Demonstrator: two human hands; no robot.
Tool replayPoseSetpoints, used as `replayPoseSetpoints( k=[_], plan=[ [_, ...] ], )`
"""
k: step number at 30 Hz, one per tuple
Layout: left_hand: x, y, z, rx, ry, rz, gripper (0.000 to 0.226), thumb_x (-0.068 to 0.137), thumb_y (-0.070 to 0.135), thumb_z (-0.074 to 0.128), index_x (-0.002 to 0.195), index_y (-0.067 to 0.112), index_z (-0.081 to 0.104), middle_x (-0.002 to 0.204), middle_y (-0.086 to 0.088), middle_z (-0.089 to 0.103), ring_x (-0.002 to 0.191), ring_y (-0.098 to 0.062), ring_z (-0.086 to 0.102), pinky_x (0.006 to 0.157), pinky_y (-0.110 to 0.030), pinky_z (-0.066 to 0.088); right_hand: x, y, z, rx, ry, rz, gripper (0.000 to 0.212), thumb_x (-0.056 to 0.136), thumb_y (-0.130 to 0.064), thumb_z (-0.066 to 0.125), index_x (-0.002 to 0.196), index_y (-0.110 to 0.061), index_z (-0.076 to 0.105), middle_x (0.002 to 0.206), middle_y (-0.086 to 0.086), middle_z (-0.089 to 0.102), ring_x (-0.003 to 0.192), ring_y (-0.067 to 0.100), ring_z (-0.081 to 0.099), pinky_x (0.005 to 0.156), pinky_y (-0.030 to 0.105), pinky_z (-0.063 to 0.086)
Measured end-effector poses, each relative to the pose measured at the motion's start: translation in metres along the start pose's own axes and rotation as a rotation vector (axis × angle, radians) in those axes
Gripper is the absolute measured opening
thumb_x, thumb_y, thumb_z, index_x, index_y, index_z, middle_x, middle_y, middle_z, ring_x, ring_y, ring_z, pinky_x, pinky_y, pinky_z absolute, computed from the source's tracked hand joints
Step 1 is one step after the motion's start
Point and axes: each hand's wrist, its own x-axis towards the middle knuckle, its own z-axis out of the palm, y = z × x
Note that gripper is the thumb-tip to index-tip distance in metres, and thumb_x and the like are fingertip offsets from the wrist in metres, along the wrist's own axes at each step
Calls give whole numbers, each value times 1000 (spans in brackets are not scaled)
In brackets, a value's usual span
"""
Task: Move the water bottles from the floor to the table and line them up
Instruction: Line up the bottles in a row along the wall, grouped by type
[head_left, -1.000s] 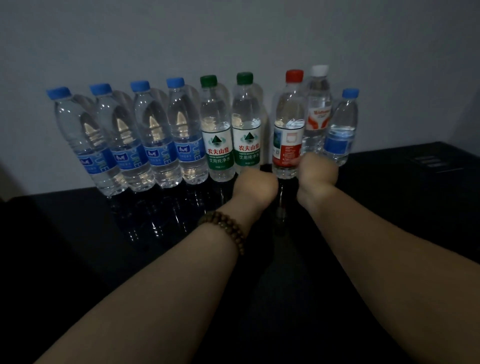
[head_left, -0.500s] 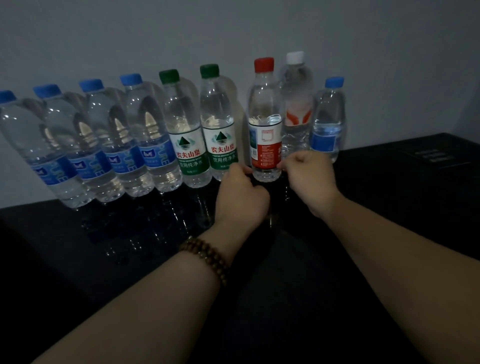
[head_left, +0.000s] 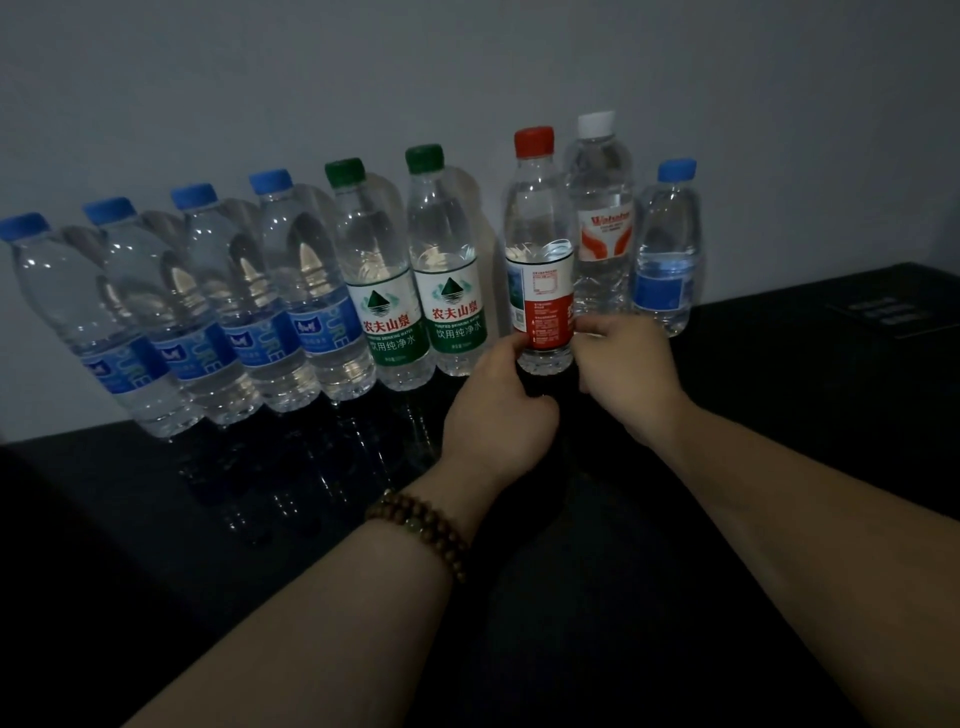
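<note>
Several water bottles stand in a row on a black table (head_left: 260, 519) against the wall. From the left come blue-capped bottles (head_left: 306, 291) with blue labels, two green-capped bottles (head_left: 387, 312), a red-capped bottle (head_left: 537, 234), a white-capped bottle (head_left: 602, 223) and a small blue-capped bottle (head_left: 667, 260). My left hand (head_left: 498, 410) and my right hand (head_left: 628, 369) flank the red-capped bottle's lower part. The fingertips of both press on its red label from either side. The bottle stands upright, slightly in front of the white-capped one.
A grey wall (head_left: 467, 78) rises directly behind the row. A bead bracelet (head_left: 421, 525) circles my left wrist. At the table's far right lies a dark panel with faint markings (head_left: 883, 312). The glossy tabletop reflects the bottles.
Both hands were closed fists just in front of the red-capped bottle; now their fingertips are on its label from both sides. The row of bottles has stayed in place.
</note>
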Motion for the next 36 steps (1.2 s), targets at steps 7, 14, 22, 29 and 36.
replayPoseSetpoints(
  k=[7,14,22,29,36],
  plan=[
    [1,1,-1,-16,-27,-53,82,69,23,62,145,44,41,137,12,60,119,-12,58,100,-35,49,-1,0,-2,52,17,57,24,89,-22,60,91,-34,81,70,-8,75,64,14,69,68,42,61],
    [0,3,-1,-165,94,-132,65,62,30,58,126,39,55,118,10,65,100,-13,67,89,-42,58,-2,0,-1,103,26,20,41,86,-23,58,70,-58,70,67,-10,73,55,1,62,57,29,51],
    [0,5,-1,-61,-20,-94,86,63,23,53,146,43,41,135,10,61,112,-13,61,93,-34,52,-1,0,-1,-1,-69,34,37,82,-32,59,111,-52,72,78,-11,77,73,19,73,74,45,61],
    [-3,8,-3,-120,58,-144,79,61,27,53,139,37,50,122,12,65,103,-12,65,91,-39,56,2,3,0,-24,-55,62,56,78,-30,55,132,-42,64,88,-7,76,68,15,68,63,36,57],
    [-1,6,-3,-95,15,-139,81,62,24,54,141,42,45,116,14,65,104,-14,64,92,-38,54,0,-1,0,-67,-111,58,46,72,-33,54,106,-58,71,76,-12,76,69,16,70,72,44,61]
  ],
)
